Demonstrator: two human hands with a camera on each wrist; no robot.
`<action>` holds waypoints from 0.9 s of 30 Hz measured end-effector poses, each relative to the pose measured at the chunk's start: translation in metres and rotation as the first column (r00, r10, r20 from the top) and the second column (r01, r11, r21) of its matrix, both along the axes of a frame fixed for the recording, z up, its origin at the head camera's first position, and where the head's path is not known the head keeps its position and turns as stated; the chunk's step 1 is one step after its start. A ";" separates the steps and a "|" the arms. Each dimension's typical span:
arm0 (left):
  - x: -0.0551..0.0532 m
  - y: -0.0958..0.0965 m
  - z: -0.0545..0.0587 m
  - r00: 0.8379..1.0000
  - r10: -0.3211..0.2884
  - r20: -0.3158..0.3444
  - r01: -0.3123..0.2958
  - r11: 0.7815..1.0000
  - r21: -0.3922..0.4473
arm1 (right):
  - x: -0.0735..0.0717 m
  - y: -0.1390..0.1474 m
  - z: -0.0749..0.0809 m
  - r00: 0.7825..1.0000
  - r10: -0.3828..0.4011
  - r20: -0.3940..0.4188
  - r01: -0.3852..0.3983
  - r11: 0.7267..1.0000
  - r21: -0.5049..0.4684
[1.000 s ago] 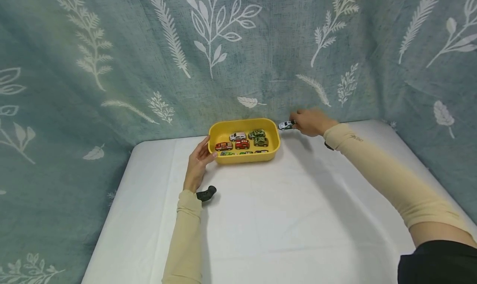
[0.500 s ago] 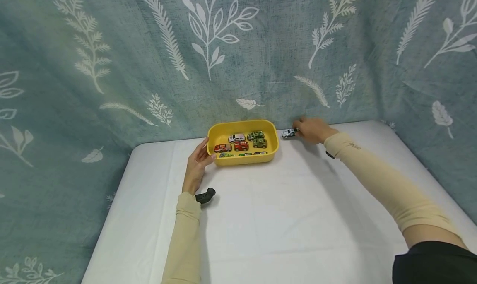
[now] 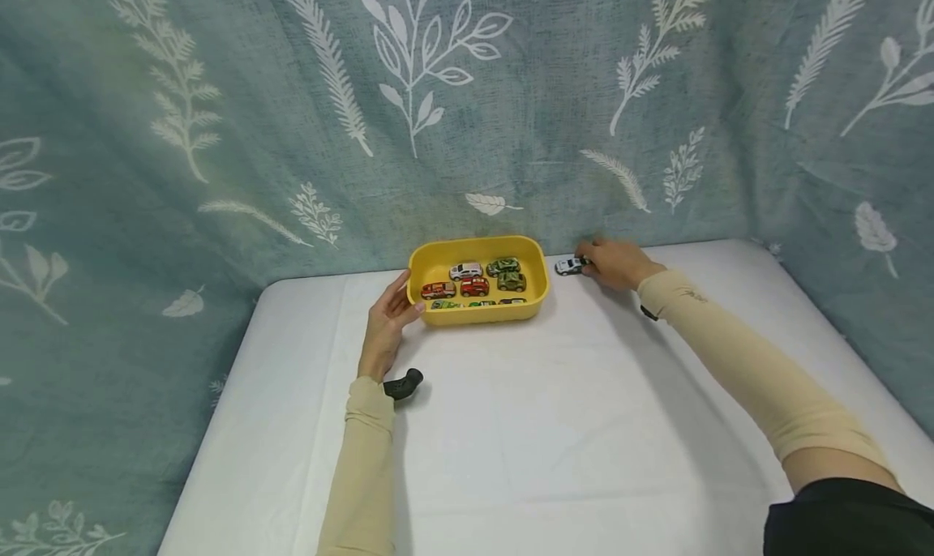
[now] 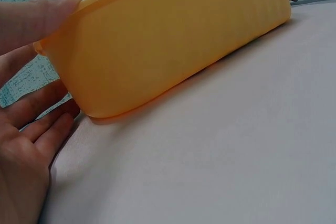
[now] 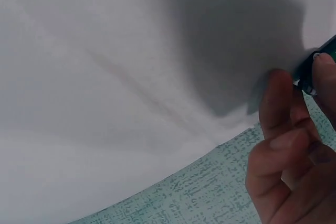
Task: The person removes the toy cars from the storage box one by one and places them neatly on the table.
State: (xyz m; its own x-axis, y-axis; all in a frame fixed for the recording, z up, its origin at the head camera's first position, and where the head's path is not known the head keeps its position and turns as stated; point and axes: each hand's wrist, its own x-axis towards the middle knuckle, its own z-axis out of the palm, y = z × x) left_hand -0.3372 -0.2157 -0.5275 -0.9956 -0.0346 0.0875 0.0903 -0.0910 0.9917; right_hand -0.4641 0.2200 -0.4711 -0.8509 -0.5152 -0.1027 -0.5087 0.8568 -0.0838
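A yellow plastic bin [image 3: 477, 316] with several small toy cars in it stands at the table's back edge. My left hand [image 3: 383, 325] grips its left end, thumb over the rim and fingers along the outside, as the left wrist view shows with the thumb [image 4: 58, 11] on the corner. To the right of the bin, a white toy car [image 3: 567, 266] is at the table surface. My right hand [image 3: 616, 263] pinches its right end between thumb and fingers. Only a dark part of the car [image 5: 307, 82] shows in the right wrist view, at the right edge.
Inside the bin lie a white car [image 3: 465, 271], red cars [image 3: 475, 287] and green camouflage cars [image 3: 511, 281]. A blue-green leaf-patterned cloth [image 3: 467, 134] hangs right behind the white-covered table [image 3: 554, 426]. A black wrist device [image 3: 404, 384] juts from my left wrist.
My right hand has moved slightly right and down with the white toy car, from beside the bin's rim to the table surface. The left hand and the bin have stayed put.
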 end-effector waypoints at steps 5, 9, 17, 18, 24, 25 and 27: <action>0.001 -0.002 0.002 1.000 0.008 0.000 -0.008 1.000 -0.024 | 0.000 0.000 -0.003 0.998 -0.048 0.031 0.049 0.998 -0.030; 0.001 -0.001 0.000 1.000 0.008 0.006 -0.008 1.000 -0.024 | 0.001 0.002 -0.005 0.998 -0.056 0.029 0.057 0.998 -0.033; -0.001 -0.001 -0.001 1.000 0.016 -0.002 -0.016 1.000 0.002 | 0.001 0.002 -0.003 0.997 -0.061 0.039 0.063 0.997 -0.045; -0.001 0.000 -0.001 1.000 0.015 -0.002 -0.015 1.000 0.006 | 0.001 0.002 -0.002 0.997 -0.062 0.040 0.064 0.997 -0.050; -0.001 0.001 -0.001 1.000 0.023 0.008 -0.023 1.000 0.000 | 0.004 0.003 0.004 0.995 -0.064 0.078 0.067 0.997 -0.036; -0.001 0.001 -0.001 1.000 0.025 0.011 -0.025 1.000 -0.002 | 0.004 0.004 0.006 0.995 -0.062 0.081 0.064 0.998 -0.019; 0.000 0.000 -0.002 1.000 0.022 0.016 -0.022 1.000 -0.007 | 0.005 0.003 0.011 0.994 -0.062 0.090 0.060 0.998 0.016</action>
